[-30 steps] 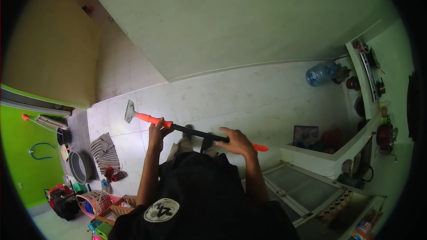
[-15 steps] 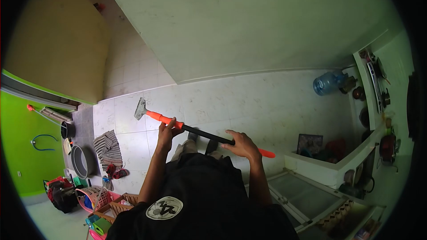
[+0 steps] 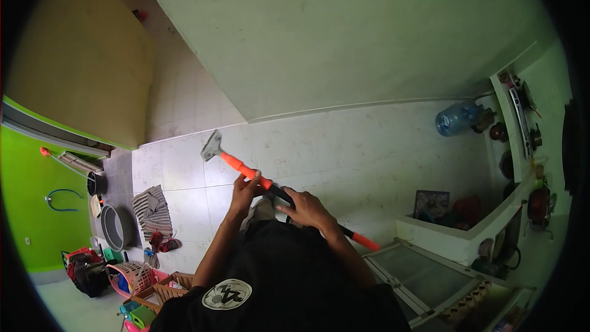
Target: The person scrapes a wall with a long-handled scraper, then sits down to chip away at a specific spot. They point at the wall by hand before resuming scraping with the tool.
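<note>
A long-handled scraper lies slantwise across in front of my body. Its grey head points up and to the left, and the handle is orange and black with an orange end at lower right. My left hand is closed around the orange grip below the head. Farther down, my right hand holds the black shaft, thumb on one side and fingers on the other. Part of the shaft is hidden behind my right hand and wrist.
A blue water jug lies by the wall at right. On the left are a striped mat, a grey basin and a pink laundry basket. A low white partition and a glass-panelled cabinet stand at lower right.
My right hand has moved left along the shaft, closer to my left hand. The scraper now slants more steeply, its head shifted right and slightly up, its orange end lower.
</note>
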{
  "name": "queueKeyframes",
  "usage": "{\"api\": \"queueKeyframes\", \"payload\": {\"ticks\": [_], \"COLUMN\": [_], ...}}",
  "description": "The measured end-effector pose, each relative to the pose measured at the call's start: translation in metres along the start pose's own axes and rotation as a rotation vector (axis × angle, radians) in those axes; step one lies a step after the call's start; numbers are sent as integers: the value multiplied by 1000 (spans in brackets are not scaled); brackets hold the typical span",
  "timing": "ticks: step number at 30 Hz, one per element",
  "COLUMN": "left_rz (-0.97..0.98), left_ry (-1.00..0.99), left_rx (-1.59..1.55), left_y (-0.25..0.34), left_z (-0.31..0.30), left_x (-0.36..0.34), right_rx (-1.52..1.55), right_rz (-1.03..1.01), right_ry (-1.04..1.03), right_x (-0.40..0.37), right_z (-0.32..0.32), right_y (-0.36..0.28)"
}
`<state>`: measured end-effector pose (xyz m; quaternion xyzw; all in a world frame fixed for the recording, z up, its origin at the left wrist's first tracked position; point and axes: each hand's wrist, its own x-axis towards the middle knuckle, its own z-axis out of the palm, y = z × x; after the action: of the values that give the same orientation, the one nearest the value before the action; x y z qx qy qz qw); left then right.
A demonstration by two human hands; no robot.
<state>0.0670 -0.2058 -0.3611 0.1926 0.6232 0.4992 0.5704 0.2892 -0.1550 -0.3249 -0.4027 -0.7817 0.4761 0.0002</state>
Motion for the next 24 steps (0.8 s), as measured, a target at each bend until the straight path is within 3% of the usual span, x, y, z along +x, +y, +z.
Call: {"api": "queueKeyframes", "payload": {"ticks": [3, 5, 8, 11, 14, 16, 20, 24], "left_rz": [31, 55, 86, 115, 105, 92, 54, 44], "left_ry": [-231, -284, -312, -275, -246, -242, -319, -477], "left_rx": [1, 29, 100, 175, 174, 162, 138, 109], "left_y": [14, 35, 52, 55, 56, 55, 56, 65], "left_z": [11, 10, -2, -22, -52, -75, -132, -201], "left_x": [-11, -20, -22, -20, -16, -8, 13, 55], "right_rx": [157, 291, 376, 437, 633, 661, 665, 804], "right_rz": [-31, -42, -141, 43, 283, 316, 164, 117], "right_ry": [178, 230, 476, 549, 692, 822, 1099, 1363], "right_x": [11, 12, 16, 15, 11, 16, 31, 63], "right_z": [10, 2, -9, -31, -65, -83, -102, -106], "right_y": [1, 4, 24, 54, 36, 37, 42, -27]}}
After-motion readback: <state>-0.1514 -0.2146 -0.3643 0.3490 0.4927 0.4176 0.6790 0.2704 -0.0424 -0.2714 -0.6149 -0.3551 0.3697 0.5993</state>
